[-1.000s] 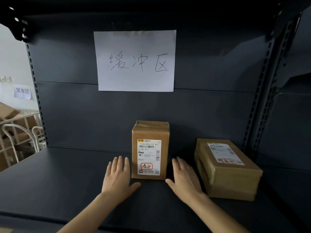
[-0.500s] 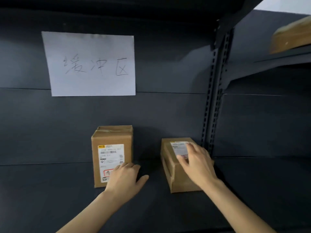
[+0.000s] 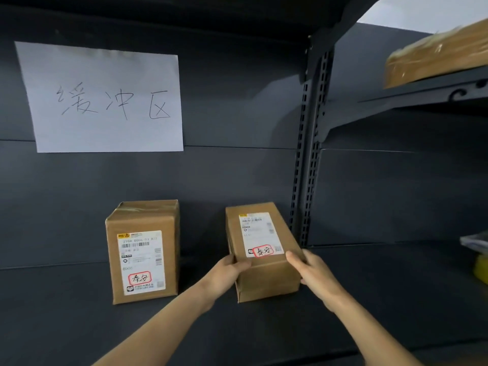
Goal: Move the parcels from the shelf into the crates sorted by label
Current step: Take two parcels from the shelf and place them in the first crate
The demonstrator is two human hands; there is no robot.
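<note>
Blurred upper-shelf parcel [image 3: 438, 52] cut off right, yellow item [image 3: 482, 269] cropped, label print [image 3: 257, 227] — illegible

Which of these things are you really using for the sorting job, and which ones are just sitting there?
Part of the job:
- flat parcel, gripped at its near end by left hand and right hand
- upright parcel, waiting on the shelf

Just sitting there:
- paper sign on the back wall
- blurry brown package on the upper right shelf
- yellow thing at the right edge

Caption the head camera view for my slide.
Both hands grip the flat-lying parcel beside an upright parcel on the shelf.
</note>
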